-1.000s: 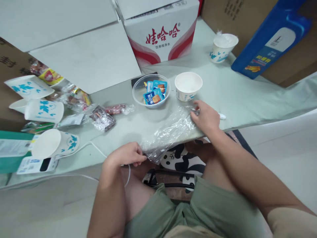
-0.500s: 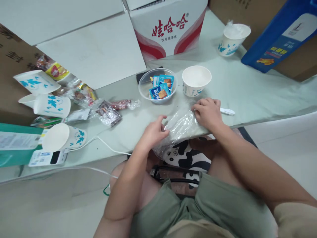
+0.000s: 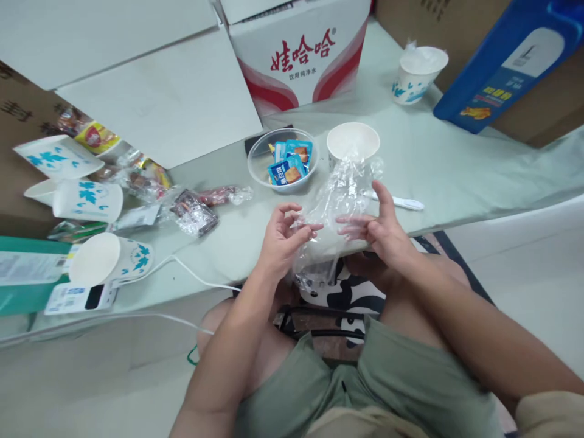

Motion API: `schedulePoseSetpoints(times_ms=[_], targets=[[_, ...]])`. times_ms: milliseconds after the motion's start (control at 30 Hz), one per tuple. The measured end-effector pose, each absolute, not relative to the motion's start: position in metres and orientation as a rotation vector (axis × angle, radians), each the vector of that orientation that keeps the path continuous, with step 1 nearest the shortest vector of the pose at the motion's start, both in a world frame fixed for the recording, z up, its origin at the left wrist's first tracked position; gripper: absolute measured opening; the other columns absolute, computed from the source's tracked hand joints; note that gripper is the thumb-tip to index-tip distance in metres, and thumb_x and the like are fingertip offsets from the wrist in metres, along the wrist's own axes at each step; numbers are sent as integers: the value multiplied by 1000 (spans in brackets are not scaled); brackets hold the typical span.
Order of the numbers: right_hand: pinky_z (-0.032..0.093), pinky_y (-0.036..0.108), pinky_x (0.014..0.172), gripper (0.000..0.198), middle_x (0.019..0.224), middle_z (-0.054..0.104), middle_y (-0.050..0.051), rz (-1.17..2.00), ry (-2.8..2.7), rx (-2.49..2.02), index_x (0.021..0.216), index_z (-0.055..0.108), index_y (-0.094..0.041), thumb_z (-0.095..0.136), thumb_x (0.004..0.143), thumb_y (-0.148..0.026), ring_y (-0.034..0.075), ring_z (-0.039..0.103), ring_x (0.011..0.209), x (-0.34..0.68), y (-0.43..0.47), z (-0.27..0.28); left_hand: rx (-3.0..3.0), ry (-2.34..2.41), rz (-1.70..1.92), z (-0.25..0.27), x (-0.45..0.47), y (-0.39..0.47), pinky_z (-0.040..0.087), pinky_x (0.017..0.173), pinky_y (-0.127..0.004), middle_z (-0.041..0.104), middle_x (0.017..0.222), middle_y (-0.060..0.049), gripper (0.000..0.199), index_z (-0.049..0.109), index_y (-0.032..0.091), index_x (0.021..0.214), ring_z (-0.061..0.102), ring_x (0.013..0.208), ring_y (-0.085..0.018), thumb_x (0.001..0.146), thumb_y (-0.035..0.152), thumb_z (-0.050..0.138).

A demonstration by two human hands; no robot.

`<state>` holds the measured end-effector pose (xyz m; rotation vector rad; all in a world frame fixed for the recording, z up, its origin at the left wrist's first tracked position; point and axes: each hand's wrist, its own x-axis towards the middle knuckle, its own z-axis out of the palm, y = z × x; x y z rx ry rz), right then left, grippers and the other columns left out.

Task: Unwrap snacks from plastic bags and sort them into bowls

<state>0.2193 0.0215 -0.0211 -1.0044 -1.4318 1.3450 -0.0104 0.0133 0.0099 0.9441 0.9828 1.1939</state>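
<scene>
A clear, crinkled plastic bag (image 3: 340,185) stretches from the front of a white paper cup (image 3: 353,139) down over the table's front edge. At the bag's left side is my left hand (image 3: 285,237), its fingers loosely bent and apart. My right hand (image 3: 383,228) is on the other side, fingers stretched toward the bag and one digit raised; it grips nothing that I can see. Behind the hands stands a clear round plastic bowl (image 3: 258,173) with several blue snack packets (image 3: 289,170) inside. A white-handled tool (image 3: 408,203) lies by my right hand, its other end hidden.
Wrapped snacks (image 3: 194,213) and several leaf-printed paper cups (image 3: 89,199) crowd the left side. A white cable (image 3: 191,272) hangs over the front edge. White cartons (image 3: 303,67) stand behind; a plastic-filled cup (image 3: 415,79) and a blue box (image 3: 506,73) are at right.
My right hand has lifted off the table and its fingers have spread. The plastic bag has risen and bunched in front of the cup. My left hand stays near the bag. The view shifted slightly.
</scene>
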Motion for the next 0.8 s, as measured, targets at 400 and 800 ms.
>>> schedulePoseSetpoints(times_ms=[400,800], targets=[[52,26,56,27,67,68,-6,1245,-1544,-991,112,65,-28,58,89,-16,12,65,57,216,11,-4,1171,1033,956,15,3,16,56,61,-26,70,79,3,64,35,30,139,72,65,-15,87,40,72],[54,32,60,16,74,71,1,1030,-1624,-892,94,75,-28,59,92,-28,17,65,64,246,12,12,1366,979,900,34,4,11,55,61,-25,70,79,3,63,49,29,133,70,65,-13,78,30,79]])
